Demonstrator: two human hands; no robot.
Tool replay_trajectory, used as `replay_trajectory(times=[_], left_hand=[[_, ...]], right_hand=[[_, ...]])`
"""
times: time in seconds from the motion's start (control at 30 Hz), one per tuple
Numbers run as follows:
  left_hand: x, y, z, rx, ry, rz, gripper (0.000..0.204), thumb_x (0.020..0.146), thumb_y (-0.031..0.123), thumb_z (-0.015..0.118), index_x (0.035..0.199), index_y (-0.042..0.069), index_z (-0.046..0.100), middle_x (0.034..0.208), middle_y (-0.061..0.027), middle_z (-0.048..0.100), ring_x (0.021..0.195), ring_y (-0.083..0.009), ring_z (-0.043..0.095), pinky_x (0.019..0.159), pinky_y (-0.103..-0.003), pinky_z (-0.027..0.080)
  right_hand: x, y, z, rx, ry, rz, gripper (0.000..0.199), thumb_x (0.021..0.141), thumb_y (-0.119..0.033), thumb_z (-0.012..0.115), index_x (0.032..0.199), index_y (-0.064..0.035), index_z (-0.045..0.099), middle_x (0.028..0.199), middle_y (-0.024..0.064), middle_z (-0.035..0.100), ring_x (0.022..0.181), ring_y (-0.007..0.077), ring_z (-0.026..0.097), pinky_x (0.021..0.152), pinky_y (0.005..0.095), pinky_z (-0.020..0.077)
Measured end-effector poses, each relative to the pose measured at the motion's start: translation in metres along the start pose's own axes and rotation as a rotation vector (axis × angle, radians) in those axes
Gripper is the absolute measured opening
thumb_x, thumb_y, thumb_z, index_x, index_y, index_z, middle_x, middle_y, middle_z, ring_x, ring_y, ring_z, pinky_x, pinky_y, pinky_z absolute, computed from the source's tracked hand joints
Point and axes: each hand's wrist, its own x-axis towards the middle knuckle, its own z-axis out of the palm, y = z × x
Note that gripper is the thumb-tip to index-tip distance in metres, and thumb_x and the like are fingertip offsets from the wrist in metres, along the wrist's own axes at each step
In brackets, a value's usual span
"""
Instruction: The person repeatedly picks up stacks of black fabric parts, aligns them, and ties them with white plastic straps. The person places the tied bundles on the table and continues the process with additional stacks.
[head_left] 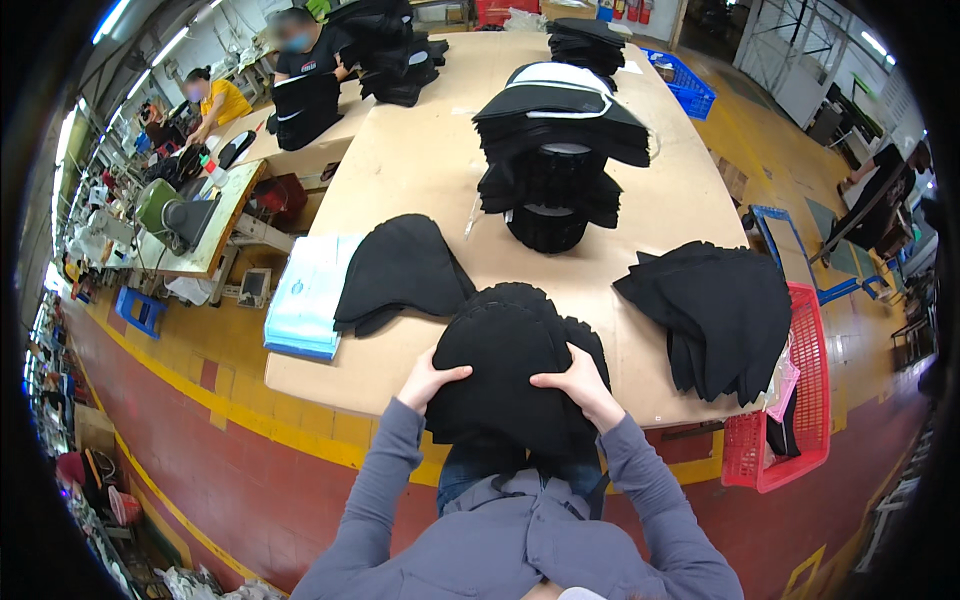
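Both my hands grip a black rounded fabric piece (500, 370) at the table's front edge. My left hand (428, 380) closes on its left side, thumb lying on top. On the opposite side my right hand (585, 385) does the same, its fingers hidden underneath. More black fabric shows beneath and to the right of this piece; I cannot tell how many layers are held. A small pile of similar black pieces (405, 270) lies to the left, partly over blue-white plastic-covered sheets (300, 300). A fanned stack of black pieces (715, 320) rests at the right.
A tall stack of black pieces (560, 130) with white edging stands mid-table, with another black stack (585, 45) behind it. A red basket (745, 460) hugs the right edge; a blue crate (690, 85) stands farther back. Co-workers sit at the far left beside a sewing machine (175, 215).
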Motion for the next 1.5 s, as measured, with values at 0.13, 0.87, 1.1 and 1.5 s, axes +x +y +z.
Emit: replay_trajectory(times=[0.13,0.87,1.1,1.5], left_hand=[[-0.031,0.045,0.024,-0.019,-0.017,0.289,0.083,0.070,0.006,0.085,0.140,-0.002,0.042,0.130,-0.0137,0.057,0.119,-0.0228,0.056,0.104,-0.035,0.044],[0.021,-0.002,0.059,0.330,-0.202,0.898,0.072,0.076,0.056,0.074,0.111,-0.004,0.057,0.107,-0.0139,0.059,0.102,-0.0271,0.057,0.092,-0.035,0.043],[-0.007,-0.044,0.091,-0.163,0.649,1.150,0.070,0.089,0.063,0.055,0.120,0.000,0.052,0.104,-0.0102,0.053,0.096,-0.0244,0.054,0.083,-0.037,0.044],[-0.013,-0.017,0.096,-0.513,-0.134,0.626,0.027,0.094,0.013,0.063,0.119,0.002,0.063,0.116,-0.0049,0.064,0.113,-0.0185,0.057,0.099,-0.033,0.043]], right_hand=[[-0.030,-0.031,-0.017,-0.063,0.006,-0.394,0.071,0.064,-0.005,0.086,0.127,0.0054,0.055,0.122,0.0115,0.064,0.111,0.0182,0.060,0.100,0.0314,0.0455],[-0.041,0.026,-0.030,-0.471,0.492,-0.650,0.090,0.057,-0.023,0.095,0.130,-0.0028,0.046,0.116,0.0140,0.062,0.107,0.0300,0.062,0.095,0.0380,0.0480],[-0.043,0.026,-0.016,-0.175,0.556,-0.646,0.071,0.058,-0.006,0.094,0.116,-0.0019,0.053,0.100,0.0089,0.066,0.093,0.0182,0.066,0.084,0.0317,0.0533],[-0.049,-0.043,-0.025,0.482,0.226,-0.891,0.099,0.087,-0.068,0.055,0.156,-0.0130,0.011,0.142,0.0097,0.044,0.127,0.0213,0.047,0.110,0.0392,0.0356]])
